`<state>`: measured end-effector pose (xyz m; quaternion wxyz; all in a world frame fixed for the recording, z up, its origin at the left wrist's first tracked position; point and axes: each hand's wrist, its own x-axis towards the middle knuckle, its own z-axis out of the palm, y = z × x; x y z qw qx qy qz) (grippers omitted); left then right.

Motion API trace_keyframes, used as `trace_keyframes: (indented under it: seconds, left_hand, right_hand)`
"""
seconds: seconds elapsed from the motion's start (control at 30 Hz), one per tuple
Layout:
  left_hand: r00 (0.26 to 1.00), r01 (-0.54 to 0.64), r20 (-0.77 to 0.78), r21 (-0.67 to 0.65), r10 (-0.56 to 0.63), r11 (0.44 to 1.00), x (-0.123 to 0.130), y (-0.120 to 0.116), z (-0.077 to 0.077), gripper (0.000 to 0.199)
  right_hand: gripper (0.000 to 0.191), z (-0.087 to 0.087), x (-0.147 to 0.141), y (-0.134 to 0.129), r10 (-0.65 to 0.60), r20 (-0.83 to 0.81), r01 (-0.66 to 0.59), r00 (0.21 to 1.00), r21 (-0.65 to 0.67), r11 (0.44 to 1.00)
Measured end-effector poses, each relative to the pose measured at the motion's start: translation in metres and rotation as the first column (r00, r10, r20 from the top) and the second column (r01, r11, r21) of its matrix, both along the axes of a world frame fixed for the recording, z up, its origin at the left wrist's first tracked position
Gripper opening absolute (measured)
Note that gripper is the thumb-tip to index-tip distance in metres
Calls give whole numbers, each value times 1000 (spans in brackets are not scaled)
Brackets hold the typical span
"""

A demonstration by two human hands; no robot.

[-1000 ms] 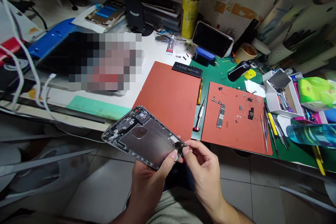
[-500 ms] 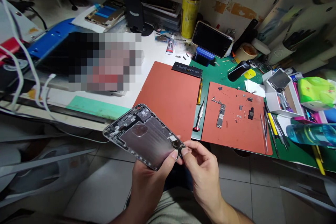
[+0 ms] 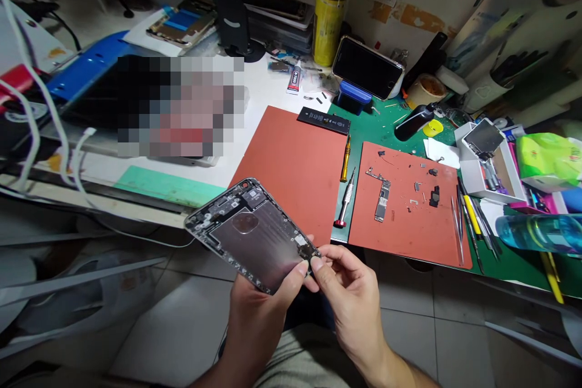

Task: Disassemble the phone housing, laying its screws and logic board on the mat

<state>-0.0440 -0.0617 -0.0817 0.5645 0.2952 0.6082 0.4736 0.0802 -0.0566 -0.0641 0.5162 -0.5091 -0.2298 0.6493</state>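
My left hand (image 3: 261,315) grips the near end of an opened phone housing (image 3: 248,233), holding it tilted in the air below the desk edge, its bare metal inside facing up. My right hand (image 3: 348,294) pinches at the housing's lower right corner, thumb and forefinger on a small dark part (image 3: 313,254) there. On the desk beyond lie two red mats; the right mat (image 3: 409,224) carries a logic board (image 3: 382,197) and several tiny parts. Two screwdrivers (image 3: 346,185) rest between the mats.
A black battery (image 3: 324,120) lies at the far edge of the left red mat (image 3: 293,170). A phone (image 3: 367,66) leans on a blue stand. Tweezers (image 3: 457,224), a white parts box (image 3: 486,154), a blue bottle (image 3: 536,231) and a yellow can (image 3: 330,12) crowd the right and back.
The housing has shifted slightly right and up and tilted a little. My right fingers stay pinched at its lower corner.
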Motion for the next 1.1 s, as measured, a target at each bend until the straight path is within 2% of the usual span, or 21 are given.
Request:
trace_keyframes:
  seconds: [0.13, 0.23, 0.3, 0.37, 0.47, 0.53, 0.6, 0.73, 0.87, 1.1]
  left_hand:
    - [999, -32, 5, -23, 32, 999, 3, 3, 5, 28]
    - [999, -53, -10, -42, 52, 998, 5, 5, 9, 25]
    - [999, -45, 3, -38, 46, 998, 6, 6, 10, 21]
    - [999, -33, 19, -34, 33, 999, 6, 6, 9, 22]
    - [999, -32, 33, -59, 34, 998, 5, 5, 7, 22]
    - [998, -38, 38, -74, 41, 997, 5, 6, 7, 27]
    - [998, -32, 44, -86, 36, 996, 5, 7, 10, 32]
    - [998, -31, 49, -148, 39, 988, 8, 11, 26, 37]
    - [997, -74, 23, -155, 79, 985, 12, 13, 39, 38]
    - [999, -35, 7, -155, 37, 987, 9, 14, 39, 43]
  right_hand:
    - [27, 0, -1, 0, -5, 37, 5, 999, 9, 1000]
    - [27, -2, 0, -2, -4, 82, 3, 997, 11, 1000]
    - [24, -3, 2, -4, 1, 200, -12, 980, 55, 998]
    - [18, -1, 8, -5, -25, 413, -55, 910, 182, 982]
    - [30, 5, 20, -1, -124, 681, -239, 722, 414, 878]
    - [36, 10, 28, 6, -147, 758, -382, 636, 474, 793]
    - [36, 15, 34, 15, -125, 796, -481, 592, 474, 738]
    - [29, 15, 39, 28, -58, 808, -562, 587, 457, 689]
    - [24, 13, 41, 33, -10, 796, -572, 605, 443, 691]
    - [17, 18, 45, 38, 97, 792, -612, 603, 381, 693]
